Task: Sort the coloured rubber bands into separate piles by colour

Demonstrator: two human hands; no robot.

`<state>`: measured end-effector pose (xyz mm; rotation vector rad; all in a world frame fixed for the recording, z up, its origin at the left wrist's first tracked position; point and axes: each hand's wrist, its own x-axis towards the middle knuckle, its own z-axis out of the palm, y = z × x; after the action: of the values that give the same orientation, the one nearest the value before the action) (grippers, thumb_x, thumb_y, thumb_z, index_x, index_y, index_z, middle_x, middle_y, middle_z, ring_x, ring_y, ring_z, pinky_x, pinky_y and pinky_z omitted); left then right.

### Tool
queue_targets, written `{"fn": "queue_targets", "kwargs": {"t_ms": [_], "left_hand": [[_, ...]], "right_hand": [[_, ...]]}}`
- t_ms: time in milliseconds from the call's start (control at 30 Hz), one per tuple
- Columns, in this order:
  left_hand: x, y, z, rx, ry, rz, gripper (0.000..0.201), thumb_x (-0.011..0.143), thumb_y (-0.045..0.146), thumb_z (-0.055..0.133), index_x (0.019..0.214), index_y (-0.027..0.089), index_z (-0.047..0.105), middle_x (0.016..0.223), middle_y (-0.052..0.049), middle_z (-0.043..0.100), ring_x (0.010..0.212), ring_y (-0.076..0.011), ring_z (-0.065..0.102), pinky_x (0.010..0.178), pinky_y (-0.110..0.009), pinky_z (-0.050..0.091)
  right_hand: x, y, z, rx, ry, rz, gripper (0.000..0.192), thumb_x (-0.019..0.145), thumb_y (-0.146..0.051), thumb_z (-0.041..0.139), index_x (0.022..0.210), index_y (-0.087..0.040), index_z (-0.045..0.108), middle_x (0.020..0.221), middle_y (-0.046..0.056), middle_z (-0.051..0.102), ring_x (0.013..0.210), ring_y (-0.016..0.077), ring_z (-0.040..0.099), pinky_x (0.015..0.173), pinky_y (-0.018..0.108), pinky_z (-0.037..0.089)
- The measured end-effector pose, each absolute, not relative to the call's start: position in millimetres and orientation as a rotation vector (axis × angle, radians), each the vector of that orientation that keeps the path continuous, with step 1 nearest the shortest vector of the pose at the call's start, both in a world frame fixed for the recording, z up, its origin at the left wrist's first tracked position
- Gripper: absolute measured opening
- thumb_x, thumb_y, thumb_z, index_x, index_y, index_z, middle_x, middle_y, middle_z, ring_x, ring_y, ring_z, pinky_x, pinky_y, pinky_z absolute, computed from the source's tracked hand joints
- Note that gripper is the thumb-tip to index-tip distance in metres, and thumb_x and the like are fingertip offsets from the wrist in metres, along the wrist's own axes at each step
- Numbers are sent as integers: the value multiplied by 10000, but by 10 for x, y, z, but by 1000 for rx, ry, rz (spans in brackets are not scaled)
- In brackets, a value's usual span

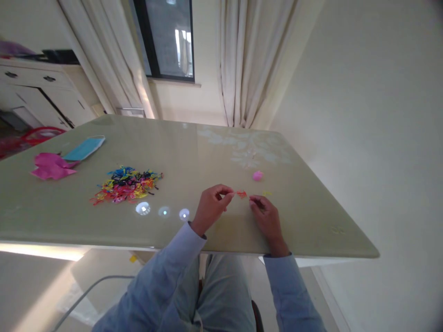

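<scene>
My left hand is pinched, thumb against forefinger, at the left end of a small cluster of red-orange thin strips. On the cluster's other side my right hand is also pinched, its fingertips low over the table. Whatever sits in either pinch is too small to make out. Just beyond the right fingers lie a few yellow strips. A small pink ball-like thing rests a little farther back. To the left is a loose pile of small multicoloured strips, in red, yellow, blue and black.
A pink cloth or sheet and a blue face mask lie at the far left of the glossy table. The table's front edge runs under my forearms. A wall stands along the right side.
</scene>
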<state>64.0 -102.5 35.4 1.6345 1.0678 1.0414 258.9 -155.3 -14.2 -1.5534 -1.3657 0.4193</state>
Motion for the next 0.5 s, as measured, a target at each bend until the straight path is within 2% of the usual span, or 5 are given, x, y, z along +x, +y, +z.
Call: {"fn": "queue_targets", "kwargs": {"t_ms": [233, 367, 500], "left_hand": [[1010, -759, 197, 2031, 1189, 830, 159, 841, 188, 602, 897, 177, 750, 928, -52, 761, 743, -158, 666, 744, -278, 491], [1097, -698, 150, 2146, 1232, 693, 168, 856, 209, 597, 921, 189, 750, 967, -68, 760, 873, -208, 676, 809, -315, 483], [1100, -684, 120, 2186, 1261, 629, 187, 870, 232, 591, 978, 188, 737, 985, -78, 755, 921, -224, 676, 840, -325, 481]], "right_hand": [[2594, -1557, -143, -1570, -1280, 474, 297, 844, -400, 563, 978, -171, 698, 907, 102, 726, 819, 227, 670, 788, 373, 530], [2598, -1556, -157, -1555, -1278, 490, 280, 845, -395, 566, 973, -182, 695, 904, 94, 727, 819, 226, 673, 779, 370, 534], [2598, -1556, -157, -1563, -1283, 488, 265, 847, -392, 571, 970, -194, 699, 906, 88, 729, 822, 226, 675, 783, 371, 536]]}}
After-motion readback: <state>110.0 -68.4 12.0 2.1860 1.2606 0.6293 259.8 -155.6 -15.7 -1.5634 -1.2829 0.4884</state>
